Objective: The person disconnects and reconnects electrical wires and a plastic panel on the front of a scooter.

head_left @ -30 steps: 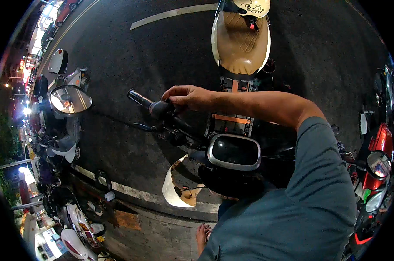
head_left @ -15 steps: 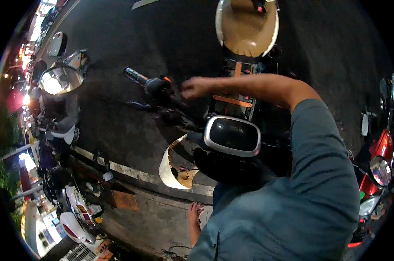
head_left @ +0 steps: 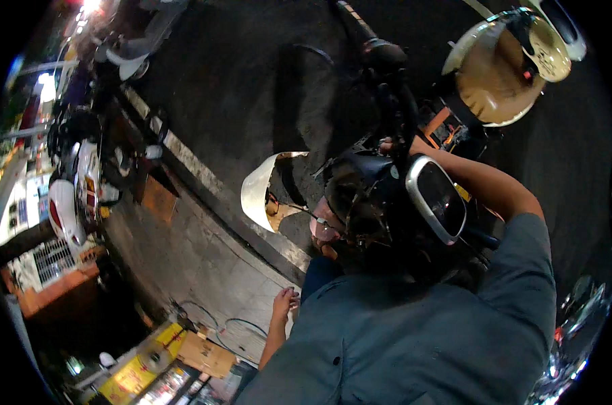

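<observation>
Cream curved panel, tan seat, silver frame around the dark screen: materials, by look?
Cream curved panel: likely painted or moulded plastic; thin shell edge, smooth pale outside, tan inside.
Tan seat: probably vinyl or leather-like cover; soft sheen, creases near its edge.
Silver frame: smooth, metallic finish catching light; could be metal or coated plastic, can't tell which.

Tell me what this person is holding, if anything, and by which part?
It cannot be told: the right hand is mostly hidden among dark handlebar parts. The left hand hangs loosely curled, with nothing visibly held.
</observation>
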A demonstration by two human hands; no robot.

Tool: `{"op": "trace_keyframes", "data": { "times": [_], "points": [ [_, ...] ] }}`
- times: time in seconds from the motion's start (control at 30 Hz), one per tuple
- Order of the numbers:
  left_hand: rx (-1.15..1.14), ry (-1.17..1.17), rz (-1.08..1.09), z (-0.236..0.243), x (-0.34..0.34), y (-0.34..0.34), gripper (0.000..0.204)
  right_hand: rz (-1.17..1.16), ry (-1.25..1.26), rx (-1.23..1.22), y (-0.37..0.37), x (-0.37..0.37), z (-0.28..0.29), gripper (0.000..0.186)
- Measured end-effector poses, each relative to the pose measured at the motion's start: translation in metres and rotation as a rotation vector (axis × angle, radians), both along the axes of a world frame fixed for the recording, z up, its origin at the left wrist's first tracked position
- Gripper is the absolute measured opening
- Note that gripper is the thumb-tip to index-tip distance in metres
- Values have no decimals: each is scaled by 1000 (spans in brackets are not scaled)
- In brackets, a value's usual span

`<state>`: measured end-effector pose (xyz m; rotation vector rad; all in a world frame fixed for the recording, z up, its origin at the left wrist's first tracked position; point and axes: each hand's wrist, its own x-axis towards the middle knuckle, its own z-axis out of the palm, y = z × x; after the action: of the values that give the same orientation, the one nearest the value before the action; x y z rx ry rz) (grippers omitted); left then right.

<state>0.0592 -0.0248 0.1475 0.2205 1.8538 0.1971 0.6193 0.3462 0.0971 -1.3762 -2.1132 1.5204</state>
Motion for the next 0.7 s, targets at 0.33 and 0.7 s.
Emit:
{"op": "trace_keyframes", "data": {
  "times": [0.33, 0.7],
  "points": [
    [144, -48, -25, -8, 12, 22, 41, 214, -155, 259, 15, 7, 25, 34],
    [176, -227, -76, -73, -17, 47, 37, -659, 370, 287, 68, 16, 246, 44]
  ]
}}
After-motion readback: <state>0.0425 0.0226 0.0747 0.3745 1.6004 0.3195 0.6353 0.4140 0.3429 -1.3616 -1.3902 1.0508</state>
